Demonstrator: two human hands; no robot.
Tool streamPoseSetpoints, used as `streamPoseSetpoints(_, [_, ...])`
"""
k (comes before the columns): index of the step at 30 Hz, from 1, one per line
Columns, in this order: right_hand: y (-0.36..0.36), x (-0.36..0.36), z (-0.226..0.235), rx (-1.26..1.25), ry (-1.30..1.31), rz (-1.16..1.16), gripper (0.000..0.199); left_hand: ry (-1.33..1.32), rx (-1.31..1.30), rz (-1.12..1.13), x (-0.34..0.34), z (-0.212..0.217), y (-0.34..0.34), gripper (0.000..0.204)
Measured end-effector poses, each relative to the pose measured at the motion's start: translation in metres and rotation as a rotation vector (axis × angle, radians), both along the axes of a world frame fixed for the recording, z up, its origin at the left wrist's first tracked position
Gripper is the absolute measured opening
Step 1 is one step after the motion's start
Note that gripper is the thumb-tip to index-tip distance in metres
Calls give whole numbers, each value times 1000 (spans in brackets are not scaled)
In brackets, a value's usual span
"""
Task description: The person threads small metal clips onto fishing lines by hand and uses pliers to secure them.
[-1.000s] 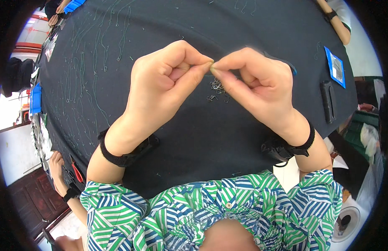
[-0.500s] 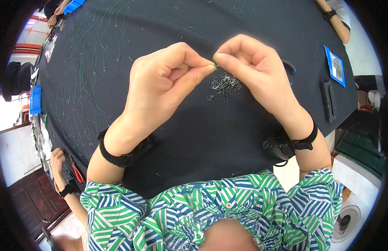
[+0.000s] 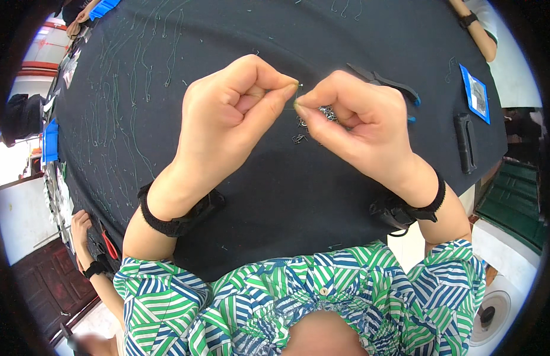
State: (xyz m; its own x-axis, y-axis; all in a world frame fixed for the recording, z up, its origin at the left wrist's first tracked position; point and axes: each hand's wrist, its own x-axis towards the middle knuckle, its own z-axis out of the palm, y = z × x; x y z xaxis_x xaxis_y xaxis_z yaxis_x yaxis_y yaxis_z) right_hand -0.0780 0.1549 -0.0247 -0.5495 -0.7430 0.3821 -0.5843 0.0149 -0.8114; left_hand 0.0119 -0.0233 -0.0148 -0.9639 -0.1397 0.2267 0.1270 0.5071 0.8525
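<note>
Over the black cloth, my left hand (image 3: 227, 107) is closed in a pinch at thumb and forefinger. A tiny bright tip, seemingly of a fish hook (image 3: 300, 85), sticks out of that pinch; the rest is hidden by the fingers. Just right of it and a little lower, my right hand (image 3: 361, 115) pinches what looks like thin fishing line, barely visible. The two sets of fingertips are close but apart. Behind my right fingers lies a pile of loose metal fish hooks (image 3: 299, 139), partly covered by that hand.
Pliers (image 3: 382, 80) with blue-tipped handles lie beyond my right hand. Farther right are a blue-edged packet (image 3: 475, 94) and a black holder (image 3: 464, 143). Many thin green lines (image 3: 134, 80) with hooks spread across the left cloth. Other people's arms (image 3: 479, 37) show at the table's edges.
My right hand has moved down and slightly left, turning at the wrist, and its fingertips have parted from the left ones. The pliers now show more; the hook pile is more covered.
</note>
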Motion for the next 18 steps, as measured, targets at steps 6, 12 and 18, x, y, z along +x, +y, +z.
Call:
streamPoseSetpoints(6, [-1,-5,1,-110,198,-100,7,65,-42,-13,-1,3,3,8])
streamPoseSetpoints(12, [-1,-9,-3,-56,-142,-72,8,48,-144,-71,-1,3,1,4])
streamPoseSetpoints(18, [-4,-20,-16,-49,-498,46,15,97,-213,-62,-4,3,0,6])
